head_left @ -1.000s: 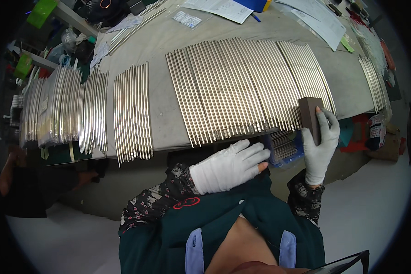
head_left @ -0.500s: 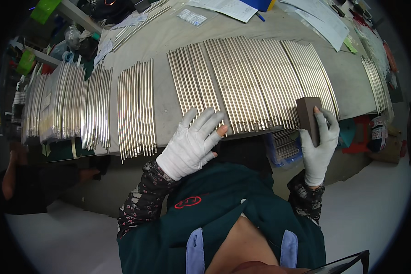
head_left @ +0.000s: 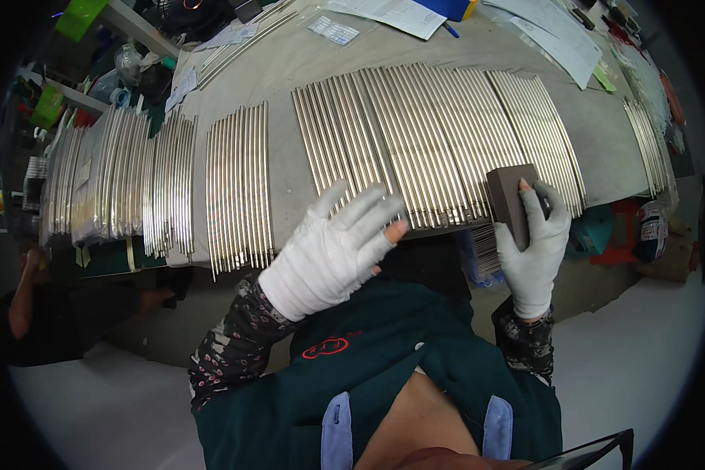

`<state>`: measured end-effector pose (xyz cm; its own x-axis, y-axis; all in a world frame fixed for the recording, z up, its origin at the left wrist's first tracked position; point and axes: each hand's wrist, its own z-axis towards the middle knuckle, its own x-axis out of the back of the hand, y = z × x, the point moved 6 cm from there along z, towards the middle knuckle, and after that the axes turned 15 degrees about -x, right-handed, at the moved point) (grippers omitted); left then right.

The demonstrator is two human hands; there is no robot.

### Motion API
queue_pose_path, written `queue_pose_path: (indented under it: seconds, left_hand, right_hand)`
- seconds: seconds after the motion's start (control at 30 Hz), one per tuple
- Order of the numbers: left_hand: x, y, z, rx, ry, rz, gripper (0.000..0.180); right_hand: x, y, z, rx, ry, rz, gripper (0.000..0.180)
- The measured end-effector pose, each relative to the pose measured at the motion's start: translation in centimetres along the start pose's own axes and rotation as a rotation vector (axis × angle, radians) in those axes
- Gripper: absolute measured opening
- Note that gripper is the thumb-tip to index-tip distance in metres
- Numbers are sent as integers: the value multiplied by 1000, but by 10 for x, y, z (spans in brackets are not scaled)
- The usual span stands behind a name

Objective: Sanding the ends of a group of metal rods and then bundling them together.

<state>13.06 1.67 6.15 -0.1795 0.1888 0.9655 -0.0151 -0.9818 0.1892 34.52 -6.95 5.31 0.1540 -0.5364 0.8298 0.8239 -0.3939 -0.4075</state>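
Observation:
A wide row of shiny metal rods [head_left: 431, 141] lies side by side on the cloth-covered table. My right hand [head_left: 538, 251], in a white glove with bare fingertips showing, grips a brown rectangular block [head_left: 509, 200]. That block rests over the near ends of the rods, toward the right of the row. My left hand [head_left: 329, 249], gloved the same way, is open with its fingers spread. Its fingertips lie at or just over the near ends of the rods on the left of the row; whether they touch, I cannot tell.
A smaller group of rods [head_left: 239, 188] lies to the left, with bagged rods [head_left: 102, 176] farther left. More rods [head_left: 645, 149] lie at the far right. Papers [head_left: 548, 39] and a blue pen [head_left: 451, 30] are at the back. Another person's arm [head_left: 25, 294] shows at left.
My right hand has slid left along the rod ends with the brown block. My left hand's fingers have shifted slightly right and blur a little.

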Motion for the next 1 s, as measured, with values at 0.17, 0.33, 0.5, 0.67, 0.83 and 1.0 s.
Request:
queue_pose_path:
  seconds: [0.17,0.33,0.5,0.67,0.83,1.0]
  left_hand:
    - [46,-72,-5,159,0,265,60]
    - [21,-131,4,70,-29,208,64]
    - [-21,-138,14,-86,-166,228,64]
    - [-29,-142,8,-135,-147,221,70]
    - [-29,-142,6,-133,-116,218,65]
    - [-24,-138,8,-118,-107,200,61]
  right_hand:
    - [-11,-7,-4,41,-25,-176,61]
    - [-2,-34,-16,109,-3,-29,61]
    - [-9,-63,-35,144,-97,-16,61]
    - [-11,-78,-39,168,-117,-36,62]
    - [-20,-94,-39,199,-164,-72,60]
    - [-38,-115,-21,218,-146,-178,55]
